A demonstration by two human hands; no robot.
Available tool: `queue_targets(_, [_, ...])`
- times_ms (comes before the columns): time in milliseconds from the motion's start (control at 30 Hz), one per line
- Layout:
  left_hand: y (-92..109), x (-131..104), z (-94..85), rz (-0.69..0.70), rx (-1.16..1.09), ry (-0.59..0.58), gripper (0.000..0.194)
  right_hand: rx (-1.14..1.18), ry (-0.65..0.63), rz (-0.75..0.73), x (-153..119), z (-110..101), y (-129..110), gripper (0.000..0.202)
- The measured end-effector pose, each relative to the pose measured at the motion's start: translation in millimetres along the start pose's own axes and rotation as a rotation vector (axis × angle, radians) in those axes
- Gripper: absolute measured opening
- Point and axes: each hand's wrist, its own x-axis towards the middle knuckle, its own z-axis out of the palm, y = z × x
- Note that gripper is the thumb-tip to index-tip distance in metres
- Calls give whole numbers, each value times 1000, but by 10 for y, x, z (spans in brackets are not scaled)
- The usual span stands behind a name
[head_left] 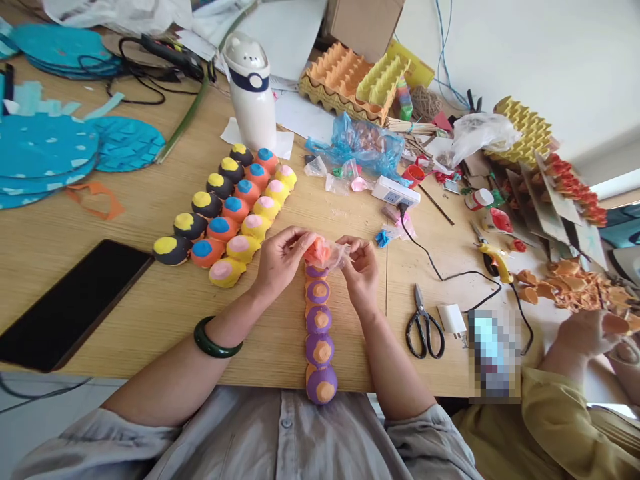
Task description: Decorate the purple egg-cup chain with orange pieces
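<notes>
Above the near middle of a pale wooden table (280,333), 2 bare hands work on a soft orange lump in clear, crinkled plastic (318,252). The left hand (286,259), a dark green bangle (218,338) on its wrist, has thumb and fingers closed on the orange side; the right hand (361,265) has fingertips clamped on the loose plastic at the right. The lump sits over the far end of a strip of purple domes with orange spots (320,350), whose near end reaches past the table edge, close to the wearer's grey shirt (285,433).

Left of the hands stand 3 slanting rows of 6 domes each: black with yellow spots (190,225), orange with blue spots (220,228) and yellow with pink spots (243,247). A black-screened tablet-like device (75,303) lies near left; blue discs (45,150) are stacked beyond it. A white bottle with an animal-faced lid (254,100) stands upright at far centre-left, with orange and yellow egg-carton trays (340,77) to its right.

Black-handled scissors (424,327) lie right of the right hand, beside a white plug adapter (451,319). At near right, a second person's hand (583,333) touches an orange cup-shaped piece (616,325).
</notes>
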Motion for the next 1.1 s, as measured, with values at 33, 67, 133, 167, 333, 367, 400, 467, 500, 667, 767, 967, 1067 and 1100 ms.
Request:
queue_targets(33, [-6, 4, -4, 21, 11, 18, 38, -19, -11, -44, -1, -7, -3, 30])
queue_targets(67, [-13, 4, -7, 40, 25, 28, 38, -39, -32, -76, -5, -13, -7, 25])
queue_targets(133, [-26, -6, -13, 58, 51, 44, 40, -86, -74, -105, -19, -20, -19, 14])
queue_targets(167, [-31, -15, -15, 58, 58, 49, 40, -118, -92, -112, -27, -20, -26, 12])
queue_targets(333, [-12, -51, -27, 151, 161, 48, 32, -202, -187, -81, -52, 8, -61, 24])
queue_targets(367, [-3, -52, -30, 208, 207, 47, 29, -199, -213, -64, -56, 17, -65, 25])
queue_targets(400, [5, -49, -32, 268, 253, 45, 27, -205, -234, -58, -60, 27, -67, 26])
queue_targets(467, [12, -43, -37, 371, 321, 41, 25, -259, -250, -86, -72, 48, -64, 27])
queue_targets(500, [10, -40, -39, 406, 342, 38, 24, -299, -244, -109, -80, 59, -59, 26])
queue_targets(667, [-11, -59, -29, 421, 338, 67, 22, -349, -196, -146, -124, 111, -34, 16])
queue_targets(767, [-5, -77, -23, 409, 336, 83, 22, -304, -204, -145, -143, 128, -27, 19])
queue_targets(967, [17, -65, -45, 534, 424, 54, 23, -323, -193, -194, -141, 140, -34, 9])
queue_targets(1067, [19, -44, -64, 487, 395, 77, 22, -314, -190, -225, -122, 131, -54, 9])
queue_targets(1100, [18, -38, -68, 464, 389, 88, 22, -302, -188, -221, -116, 125, -59, 10])
